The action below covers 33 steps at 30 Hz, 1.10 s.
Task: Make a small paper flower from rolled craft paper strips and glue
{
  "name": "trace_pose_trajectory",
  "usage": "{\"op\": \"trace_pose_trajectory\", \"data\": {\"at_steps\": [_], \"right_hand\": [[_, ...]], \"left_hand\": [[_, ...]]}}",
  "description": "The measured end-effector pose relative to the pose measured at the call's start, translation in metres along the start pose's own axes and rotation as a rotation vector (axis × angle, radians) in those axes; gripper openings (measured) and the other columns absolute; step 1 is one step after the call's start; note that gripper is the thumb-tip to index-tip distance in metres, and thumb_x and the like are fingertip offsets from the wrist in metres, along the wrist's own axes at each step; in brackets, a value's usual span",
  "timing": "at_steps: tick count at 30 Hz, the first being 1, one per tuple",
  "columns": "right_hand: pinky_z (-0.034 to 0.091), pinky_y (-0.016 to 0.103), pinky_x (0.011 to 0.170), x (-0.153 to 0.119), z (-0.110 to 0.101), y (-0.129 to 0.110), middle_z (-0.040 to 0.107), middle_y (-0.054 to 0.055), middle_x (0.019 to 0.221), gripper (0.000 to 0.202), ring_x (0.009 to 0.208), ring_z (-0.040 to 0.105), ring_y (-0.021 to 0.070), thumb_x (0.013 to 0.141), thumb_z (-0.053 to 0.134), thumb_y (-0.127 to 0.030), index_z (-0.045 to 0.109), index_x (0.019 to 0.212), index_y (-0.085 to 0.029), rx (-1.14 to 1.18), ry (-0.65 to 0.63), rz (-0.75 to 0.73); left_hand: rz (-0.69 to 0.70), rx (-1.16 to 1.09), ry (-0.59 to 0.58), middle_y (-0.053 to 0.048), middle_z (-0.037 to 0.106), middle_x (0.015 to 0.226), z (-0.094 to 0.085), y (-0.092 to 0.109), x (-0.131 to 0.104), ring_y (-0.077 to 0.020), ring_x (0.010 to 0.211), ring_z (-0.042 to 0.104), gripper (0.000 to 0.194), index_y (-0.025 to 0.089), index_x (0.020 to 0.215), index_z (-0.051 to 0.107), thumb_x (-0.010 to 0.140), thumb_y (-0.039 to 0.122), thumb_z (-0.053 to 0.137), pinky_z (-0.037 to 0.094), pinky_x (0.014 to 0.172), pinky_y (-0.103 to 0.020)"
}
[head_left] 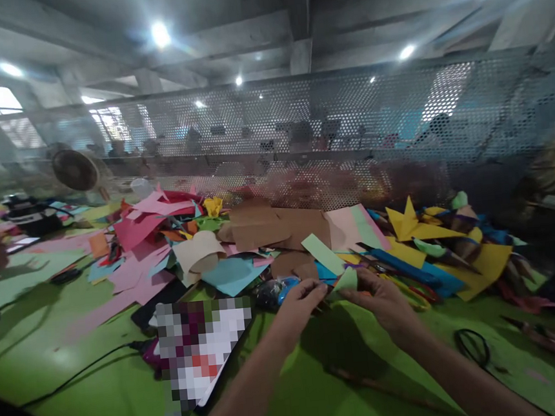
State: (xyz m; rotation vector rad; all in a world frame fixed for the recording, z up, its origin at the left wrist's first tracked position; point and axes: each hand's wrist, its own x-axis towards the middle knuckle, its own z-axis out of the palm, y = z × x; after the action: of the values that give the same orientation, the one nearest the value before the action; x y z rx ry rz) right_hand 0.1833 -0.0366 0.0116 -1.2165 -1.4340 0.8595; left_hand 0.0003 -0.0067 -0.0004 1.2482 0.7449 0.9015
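Note:
Near the middle of the view, a small pale green paper piece (347, 282) is pinched in my right hand (380, 296), its top edge curved. My left hand (301, 302) meets its left side with thumb and fingers pressed together; what lies between those fingers is too small to tell. Both hands hover above the green table (332, 384). A pale green paper strip (322, 254) lies just behind them. Close to my left hand is a blue and dark object (278, 292), and yellow-handled scissors (414, 293) rest beyond my right hand.
Brown paper (279, 227), pink sheets (141, 268) and a yellow paper star (412, 222) are heaped at the back. A phone-like device (226, 342) and a black cable (73, 378) lie left. Behind stands a perforated metal screen (251, 126), with a fan (74, 169) at left.

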Motion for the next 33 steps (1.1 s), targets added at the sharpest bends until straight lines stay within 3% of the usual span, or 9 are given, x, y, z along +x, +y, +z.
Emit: {"op": "trace_pose_trajectory", "data": {"at_steps": [3,8,13,17,22,27,33], "right_hand": [[0.052,0.037,0.078,-0.001,0.002,-0.001,0.071,0.004,0.082,0.031,0.081,0.064,0.0239,0.070,0.078,-0.050,0.072,0.084,-0.023,0.063,-0.002,0.034],[0.048,0.034,0.070,-0.001,0.003,0.001,0.069,0.003,0.080,0.037,0.074,0.061,0.0208,0.070,0.076,-0.055,0.068,0.083,-0.021,0.075,0.050,0.047],[0.038,0.029,0.057,0.001,0.000,0.004,0.055,-0.002,0.060,0.040,0.058,0.047,0.0139,0.069,0.077,-0.055,0.059,0.062,-0.020,0.072,0.114,0.075],[0.043,0.031,0.064,-0.001,0.001,0.002,0.062,0.000,0.066,0.037,0.064,0.054,0.0164,0.067,0.078,-0.054,0.065,0.067,-0.020,0.094,0.094,0.083],[0.047,0.034,0.072,-0.002,0.003,0.000,0.068,0.003,0.074,0.036,0.073,0.059,0.0202,0.066,0.078,-0.054,0.070,0.073,-0.020,0.101,0.070,0.082],[0.044,0.031,0.066,-0.001,0.002,0.003,0.065,0.001,0.072,0.036,0.069,0.057,0.0183,0.068,0.078,-0.054,0.068,0.076,-0.020,0.081,0.096,0.093],[0.038,0.028,0.059,0.001,0.001,0.007,0.056,-0.002,0.062,0.038,0.060,0.049,0.0139,0.068,0.078,-0.054,0.062,0.064,-0.020,0.073,0.140,0.091]], "left_hand": [[0.041,0.044,-0.049,-0.001,0.063,0.081,0.000,-0.002,0.001,-0.0118,0.066,0.057,0.040,0.015,0.093,0.069,0.076,0.051,0.071,0.043,0.062,-0.025],[0.102,0.079,0.005,-0.001,0.064,0.072,-0.001,-0.006,0.006,-0.0122,0.062,0.057,0.033,0.014,0.080,0.071,0.073,0.047,0.074,0.046,0.063,-0.026],[0.090,0.151,0.023,-0.003,0.069,0.076,-0.001,-0.004,0.005,-0.0124,0.062,0.060,0.028,0.014,0.087,0.075,0.075,0.040,0.073,0.046,0.061,-0.024],[0.043,0.159,-0.004,-0.006,0.073,0.087,-0.001,-0.006,0.005,-0.0122,0.062,0.061,0.037,0.016,0.101,0.077,0.077,0.043,0.072,0.045,0.059,-0.024],[0.041,0.068,0.022,-0.006,0.073,0.080,0.000,-0.010,0.007,-0.0140,0.066,0.061,0.040,0.015,0.090,0.080,0.069,0.049,0.077,0.050,0.066,-0.026],[0.078,0.099,0.054,-0.005,0.075,0.082,-0.001,-0.012,0.007,-0.0169,0.073,0.062,0.031,0.016,0.089,0.080,0.071,0.041,0.076,0.052,0.072,-0.029],[0.124,0.222,0.043,-0.006,0.076,0.082,0.001,-0.011,0.005,-0.0187,0.073,0.064,0.024,0.016,0.089,0.080,0.075,0.033,0.070,0.050,0.071,-0.029]]}}
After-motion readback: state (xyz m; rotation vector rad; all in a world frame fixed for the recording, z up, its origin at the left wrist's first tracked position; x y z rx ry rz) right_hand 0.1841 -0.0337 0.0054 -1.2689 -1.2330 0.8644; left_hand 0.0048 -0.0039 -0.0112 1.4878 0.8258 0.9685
